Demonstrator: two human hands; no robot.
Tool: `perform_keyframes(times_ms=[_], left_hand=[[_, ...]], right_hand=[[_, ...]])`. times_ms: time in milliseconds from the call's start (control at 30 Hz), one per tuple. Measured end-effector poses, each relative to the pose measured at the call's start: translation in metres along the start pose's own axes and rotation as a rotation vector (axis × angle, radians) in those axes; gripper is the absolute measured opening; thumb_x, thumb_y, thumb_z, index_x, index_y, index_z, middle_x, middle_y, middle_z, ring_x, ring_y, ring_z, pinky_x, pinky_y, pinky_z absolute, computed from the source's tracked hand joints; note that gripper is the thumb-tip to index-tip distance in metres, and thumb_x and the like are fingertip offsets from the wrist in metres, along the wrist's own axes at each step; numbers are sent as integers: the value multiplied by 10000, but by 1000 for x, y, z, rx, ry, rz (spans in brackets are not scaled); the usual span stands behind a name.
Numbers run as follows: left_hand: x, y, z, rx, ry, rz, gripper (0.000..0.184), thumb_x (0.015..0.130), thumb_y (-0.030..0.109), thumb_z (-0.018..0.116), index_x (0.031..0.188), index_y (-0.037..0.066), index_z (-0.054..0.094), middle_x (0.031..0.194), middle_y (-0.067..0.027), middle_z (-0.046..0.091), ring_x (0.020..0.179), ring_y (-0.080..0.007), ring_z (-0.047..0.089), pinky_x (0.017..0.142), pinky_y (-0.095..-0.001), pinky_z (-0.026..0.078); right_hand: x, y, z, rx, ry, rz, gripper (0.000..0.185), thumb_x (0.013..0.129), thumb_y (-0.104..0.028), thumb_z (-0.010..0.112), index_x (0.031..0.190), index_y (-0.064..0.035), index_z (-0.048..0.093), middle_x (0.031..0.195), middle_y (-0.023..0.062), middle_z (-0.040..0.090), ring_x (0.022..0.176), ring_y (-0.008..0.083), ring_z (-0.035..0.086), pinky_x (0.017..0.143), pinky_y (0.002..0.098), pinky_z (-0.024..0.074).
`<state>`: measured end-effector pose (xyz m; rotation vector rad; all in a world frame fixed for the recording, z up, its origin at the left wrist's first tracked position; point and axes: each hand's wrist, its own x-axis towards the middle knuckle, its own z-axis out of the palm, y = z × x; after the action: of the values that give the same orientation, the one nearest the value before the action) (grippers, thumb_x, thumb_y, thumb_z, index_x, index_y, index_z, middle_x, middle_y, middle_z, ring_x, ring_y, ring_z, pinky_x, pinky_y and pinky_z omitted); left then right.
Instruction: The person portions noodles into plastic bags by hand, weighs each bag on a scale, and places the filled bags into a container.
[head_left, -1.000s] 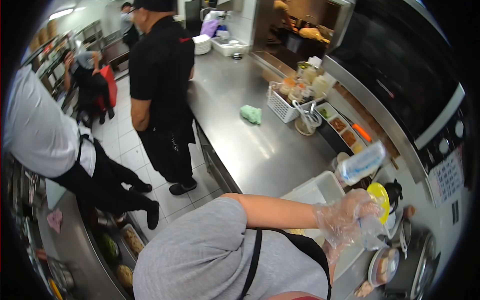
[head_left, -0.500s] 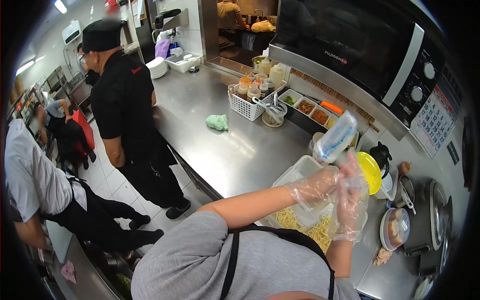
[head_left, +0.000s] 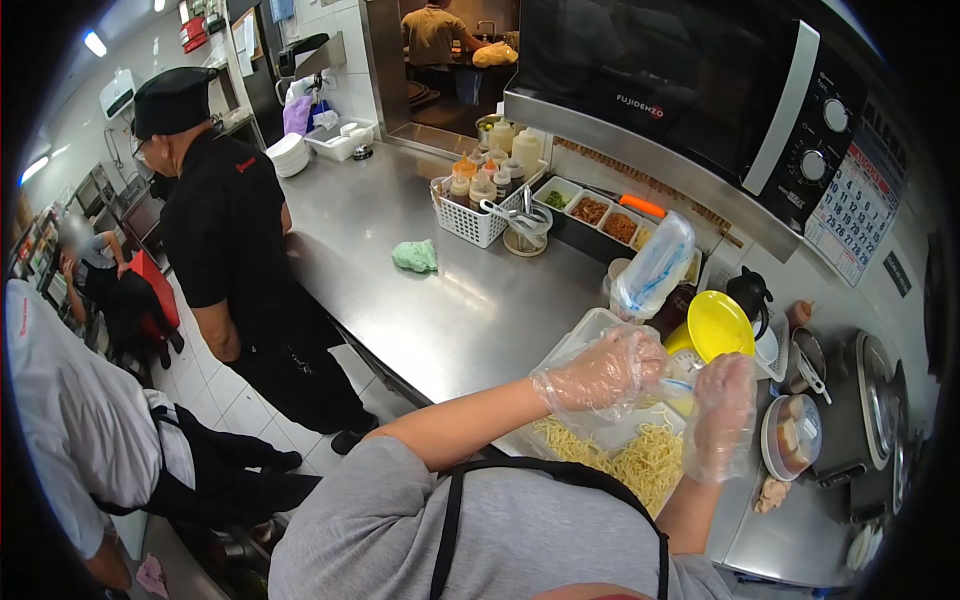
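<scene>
My left hand, in a clear plastic glove, is closed over the tray's far side. My right hand, gloved too, is closed a little to its right. Between them stretches a small clear plastic bag with a bluish edge, pinched by both hands; its far parts are hidden by the fingers. Beneath lies a clear plastic tray with several portions of pale noodles. Just beyond my hands stand a yellow bowl and a plastic pack with blue markings.
A white basket of sauce bottles, topping containers and a green cloth sit on the steel counter. A microwave overhangs the back. A round lidded container is at right. Co-workers stand at left.
My hands have moved apart and down, from nearly touching to holding the clear bag between them. The view has shifted slightly; the noodles show more.
</scene>
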<state>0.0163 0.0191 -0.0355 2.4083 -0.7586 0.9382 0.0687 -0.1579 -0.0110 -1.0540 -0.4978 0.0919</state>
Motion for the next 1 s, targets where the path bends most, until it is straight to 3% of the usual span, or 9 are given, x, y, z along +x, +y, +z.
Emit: perform_keyframes(times_ms=[67,133,333,400,500,600,700,800,1000], left_hand=[[-5,-5,-2,62,-91,-46,182,751,184,573,907,92,560,975,-51,559,975,-275,518,852,-430,392],[-6,-8,3,135,-116,-44,176,754,191,560,901,94,558,968,-57,556,972,-270,520,848,-430,396],[8,8,-24,-87,-227,-266,111,814,187,520,849,86,551,917,-84,536,925,-277,525,807,-392,421],[10,7,-27,-387,-294,-507,98,828,174,521,839,82,552,903,-91,527,908,-283,521,796,-372,425],[5,13,-20,-507,-206,-148,136,875,199,522,851,74,570,889,-62,550,856,-225,536,772,-324,431],[9,18,-3,-1123,-52,-788,211,858,265,605,917,63,602,916,-15,615,849,-108,560,779,-270,459],[-4,-2,28,-1600,491,-975,211,790,184,664,950,56,614,900,-73,639,813,-186,615,712,-333,505],[-11,-17,39,-1638,512,-1177,236,785,227,683,936,67,599,808,-55,620,651,-156,582,518,-309,478],[-10,-13,53,-1383,776,-1306,230,784,214,690,920,57,594,797,-40,606,611,-106,508,534,-240,427]], right_hand=[[-3,-4,4,-300,200,-21,192,909,-223,510,810,-59,517,665,0,407,605,104,394,549,236,355],[-3,-24,11,-1254,-416,-142,171,807,-185,632,915,-64,578,790,34,510,728,180,490,653,289,406],[5,-17,-12,-1521,-634,-398,204,732,-132,647,921,-75,595,816,85,500,797,258,523,744,355,411],[10,-22,-28,-1354,-654,-358,192,750,-132,630,925,-62,595,883,97,524,848,263,537,778,366,413],[14,9,-59,-959,-637,-200,208,797,-137,594,985,-47,583,1033,107,547,948,266,547,839,363,422],[7,59,-58,-507,-520,64,290,836,-174,578,1099,-59,534,1130,90,541,999,240,543,845,339,442],[-18,87,-25,191,-208,456,476,862,-272,588,1274,-102,422,1166,44,528,1005,168,547,780,303,484],[-5,103,-8,-23,-319,486,248,868,-317,582,1010,-115,567,786,-31,507,632,76,425,534,219,348],[-13,111,-17,-727,-196,46,250,891,-253,530,1053,-64,552,892,97,619,801,239,599,661,355,448]])
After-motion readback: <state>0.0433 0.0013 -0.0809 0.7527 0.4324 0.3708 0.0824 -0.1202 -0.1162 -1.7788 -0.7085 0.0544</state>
